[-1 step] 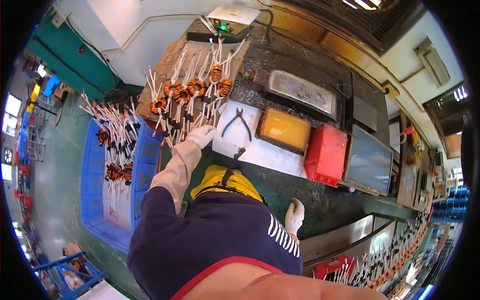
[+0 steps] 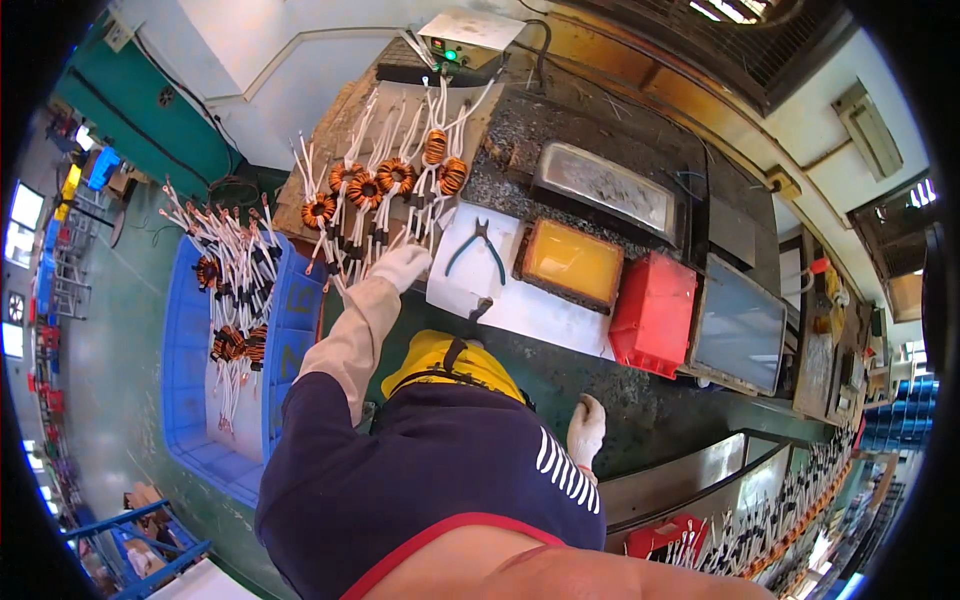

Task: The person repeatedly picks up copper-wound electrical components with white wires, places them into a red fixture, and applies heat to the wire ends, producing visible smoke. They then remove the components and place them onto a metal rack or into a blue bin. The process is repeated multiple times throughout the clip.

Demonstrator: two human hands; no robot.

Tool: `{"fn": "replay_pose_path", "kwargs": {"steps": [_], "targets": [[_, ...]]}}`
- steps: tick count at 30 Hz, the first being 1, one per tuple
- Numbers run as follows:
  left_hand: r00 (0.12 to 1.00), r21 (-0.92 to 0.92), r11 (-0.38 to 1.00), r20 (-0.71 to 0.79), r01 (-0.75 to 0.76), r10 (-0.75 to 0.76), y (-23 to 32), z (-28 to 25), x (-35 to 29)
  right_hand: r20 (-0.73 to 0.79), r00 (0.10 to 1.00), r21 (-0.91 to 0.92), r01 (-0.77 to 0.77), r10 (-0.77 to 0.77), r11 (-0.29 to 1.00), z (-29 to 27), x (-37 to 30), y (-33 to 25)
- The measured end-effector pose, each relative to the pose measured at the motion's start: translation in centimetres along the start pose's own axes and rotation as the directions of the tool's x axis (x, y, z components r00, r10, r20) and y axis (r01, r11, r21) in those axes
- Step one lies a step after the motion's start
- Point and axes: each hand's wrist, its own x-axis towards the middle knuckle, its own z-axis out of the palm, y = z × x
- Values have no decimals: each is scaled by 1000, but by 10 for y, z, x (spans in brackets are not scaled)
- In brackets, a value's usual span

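My left hand (image 2: 402,266), in a white glove, is at the front edge of the work board, over the lower ends of white wire leads (image 2: 350,262). Its fingers are closed together; what is in them is hidden. The leads belong to several copper-wound ring coils (image 2: 366,188) with black sleeves, lying in a row on the board. To the right of this hand, blue-handled pliers (image 2: 478,255) lie with handles spread on a white sheet (image 2: 455,290). My right hand (image 2: 587,430), also gloved, hangs low beside my body, away from the bench; its fingers are mostly out of sight.
A blue crate (image 2: 185,400) with more coils stands at left. On the bench are a yellow-filled tray (image 2: 570,262), a metal-topped tray (image 2: 610,190), a red bin (image 2: 655,312), a grey-topped box (image 2: 740,320) and a control box (image 2: 462,45) with a green light. Coil leads (image 2: 770,510) line the lower right.
The view has shifted very slightly. Both hands stay in nearly the same places.
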Motion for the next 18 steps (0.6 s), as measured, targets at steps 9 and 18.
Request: {"fn": "replay_pose_path", "kwargs": {"steps": [9, 18], "targets": [[968, -608, 784, -101, 125, -232, -49, -54, 82, 223, 974, 4, 49, -49, 999, 44, 36, -57], [978, -148, 986, -185, 73, -100, 1, -57, 192, 191, 980, -85, -33, 49, 996, 40, 40, -60]]}}
